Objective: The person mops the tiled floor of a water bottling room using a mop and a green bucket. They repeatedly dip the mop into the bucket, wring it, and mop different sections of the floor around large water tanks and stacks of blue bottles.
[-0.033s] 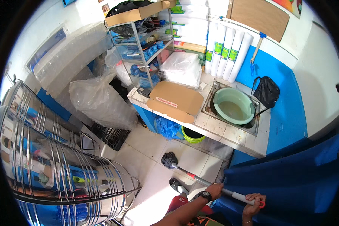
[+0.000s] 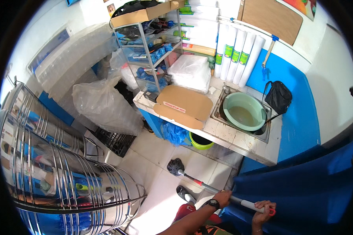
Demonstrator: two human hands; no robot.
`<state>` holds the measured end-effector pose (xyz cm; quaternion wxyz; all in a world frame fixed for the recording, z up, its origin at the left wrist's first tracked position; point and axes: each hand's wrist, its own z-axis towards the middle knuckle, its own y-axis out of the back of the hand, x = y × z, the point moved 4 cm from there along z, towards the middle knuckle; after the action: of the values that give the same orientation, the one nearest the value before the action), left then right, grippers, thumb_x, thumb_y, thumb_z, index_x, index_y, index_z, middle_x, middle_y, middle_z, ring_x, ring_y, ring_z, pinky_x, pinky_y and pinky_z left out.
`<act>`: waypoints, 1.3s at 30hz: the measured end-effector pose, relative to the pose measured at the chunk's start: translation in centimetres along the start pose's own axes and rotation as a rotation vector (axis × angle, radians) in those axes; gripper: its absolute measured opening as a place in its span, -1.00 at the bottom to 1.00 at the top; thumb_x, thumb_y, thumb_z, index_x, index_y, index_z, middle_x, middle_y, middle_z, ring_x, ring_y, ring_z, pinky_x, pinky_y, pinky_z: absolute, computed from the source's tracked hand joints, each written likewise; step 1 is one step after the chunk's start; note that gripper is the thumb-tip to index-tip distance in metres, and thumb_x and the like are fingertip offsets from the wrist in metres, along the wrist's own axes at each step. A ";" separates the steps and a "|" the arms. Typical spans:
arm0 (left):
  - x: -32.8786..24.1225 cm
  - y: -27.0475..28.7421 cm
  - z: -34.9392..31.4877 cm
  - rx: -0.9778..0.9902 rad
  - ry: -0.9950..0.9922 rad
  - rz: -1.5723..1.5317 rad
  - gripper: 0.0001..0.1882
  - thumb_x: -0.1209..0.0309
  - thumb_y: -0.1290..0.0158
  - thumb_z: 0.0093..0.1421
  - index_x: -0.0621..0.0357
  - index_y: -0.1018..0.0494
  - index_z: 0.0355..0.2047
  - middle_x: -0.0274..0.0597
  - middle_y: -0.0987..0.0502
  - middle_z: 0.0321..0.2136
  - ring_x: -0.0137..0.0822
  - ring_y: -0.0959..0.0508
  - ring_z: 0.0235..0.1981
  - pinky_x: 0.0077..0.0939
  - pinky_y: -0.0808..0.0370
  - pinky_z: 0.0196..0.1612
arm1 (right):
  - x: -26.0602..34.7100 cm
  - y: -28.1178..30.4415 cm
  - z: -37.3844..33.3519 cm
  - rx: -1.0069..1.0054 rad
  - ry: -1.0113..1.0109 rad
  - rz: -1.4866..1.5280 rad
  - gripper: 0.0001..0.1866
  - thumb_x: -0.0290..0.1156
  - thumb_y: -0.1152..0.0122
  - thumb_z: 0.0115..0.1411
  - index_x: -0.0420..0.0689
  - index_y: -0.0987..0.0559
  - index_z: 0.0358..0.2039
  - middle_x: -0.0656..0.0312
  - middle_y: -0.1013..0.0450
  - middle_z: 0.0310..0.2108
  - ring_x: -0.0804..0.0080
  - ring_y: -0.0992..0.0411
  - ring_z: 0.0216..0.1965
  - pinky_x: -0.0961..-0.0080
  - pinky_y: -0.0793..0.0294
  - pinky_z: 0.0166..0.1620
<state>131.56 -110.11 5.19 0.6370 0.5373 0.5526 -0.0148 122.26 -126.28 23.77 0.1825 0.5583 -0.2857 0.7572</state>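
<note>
A mop with a dark, stringy head rests on the pale floor tiles, its grey pole slanting back toward me. My left hand, with a dark watch at the wrist, is closed around the middle of the pole. Higher up, at the white grip near the red end loop, my right hand has its fingers wrapped round the handle. My sandalled foot stands just behind the mop head.
A tiled counter holds a sink with a green basin and flattened cardboard. Below are a lime-rimmed bucket and blue plastic bags. Metal racks stand left, a black crate beyond; a blue curtain hangs right.
The mop head has shifted very slightly to the left across the floor. Both hands keep the same hold on the mop.
</note>
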 end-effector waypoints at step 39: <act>3.1 63.7 -21.9 -1.592 -0.345 -0.531 -0.65 0.14 -0.08 0.47 0.20 -0.41 -0.06 -0.43 -0.27 -0.58 -0.57 -0.27 -0.55 -0.54 -0.41 -0.34 | -12.0 -32.3 2.2 1.357 -0.162 -0.622 -0.42 -0.25 -0.36 0.30 -0.18 -0.45 0.27 -0.04 -0.49 0.18 0.12 -0.46 0.21 0.24 -0.43 0.27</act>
<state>156.70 -66.09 49.61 0.8750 -0.2271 0.4014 0.1474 146.82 -102.31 20.22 -0.0179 0.6572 0.4023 0.6371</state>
